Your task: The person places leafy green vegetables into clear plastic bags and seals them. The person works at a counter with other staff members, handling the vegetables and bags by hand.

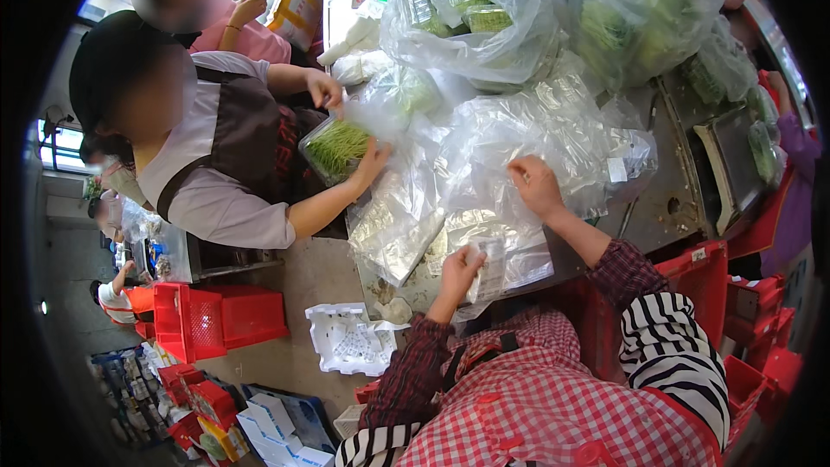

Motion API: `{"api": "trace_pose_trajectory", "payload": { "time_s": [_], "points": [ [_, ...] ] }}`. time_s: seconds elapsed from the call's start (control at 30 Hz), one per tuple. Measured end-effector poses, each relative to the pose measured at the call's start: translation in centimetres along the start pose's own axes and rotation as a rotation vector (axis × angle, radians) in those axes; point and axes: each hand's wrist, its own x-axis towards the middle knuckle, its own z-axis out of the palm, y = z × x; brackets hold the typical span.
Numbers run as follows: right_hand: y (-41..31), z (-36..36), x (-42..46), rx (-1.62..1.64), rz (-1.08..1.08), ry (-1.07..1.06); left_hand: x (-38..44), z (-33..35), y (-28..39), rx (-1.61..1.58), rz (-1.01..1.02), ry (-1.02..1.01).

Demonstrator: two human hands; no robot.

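Note:
My left hand (459, 277) pinches a sheet of printed labels (489, 266) near the front edge of the metal table (382, 295). Further right, my right hand (535, 188) hovers over flat clear plastic bags (499, 136), thumb and fingertips close together. Whether a small label is between those fingertips cannot be made out. The bags lie spread and overlapping under both hands. A white label (616, 170) shows on the bags at the right. Across the table corner, a co-worker's hand (371, 165) holds a clear tray of green shoots (336, 146).
A large open plastic bag (467, 58) of packed green trays stands at the back, beside another bulging bag of greens (635, 26). A metal scale (733, 162) is at right. Red crates (694, 285) stand near my right side; a white foam box (353, 340) sits on the floor.

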Motion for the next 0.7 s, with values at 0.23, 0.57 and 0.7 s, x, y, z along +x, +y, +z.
{"api": "trace_pose_trajectory", "payload": {
  "time_s": [0.23,0.57,0.7],
  "points": [
    [-5.1,-0.6,-7.5,0.002,-0.386,-0.730,3.1,2.1,-4.8,0.200,-0.007,0.237],
    [-0.7,0.1,-10.9,-0.173,-0.457,-0.811,-1.5,-2.2,-5.3,0.204,-0.141,-0.094],
    [-0.7,0.2,-10.6,-0.151,-0.457,-0.831,-0.2,1.2,-1.8,0.163,-0.088,0.098]
  ]
}}
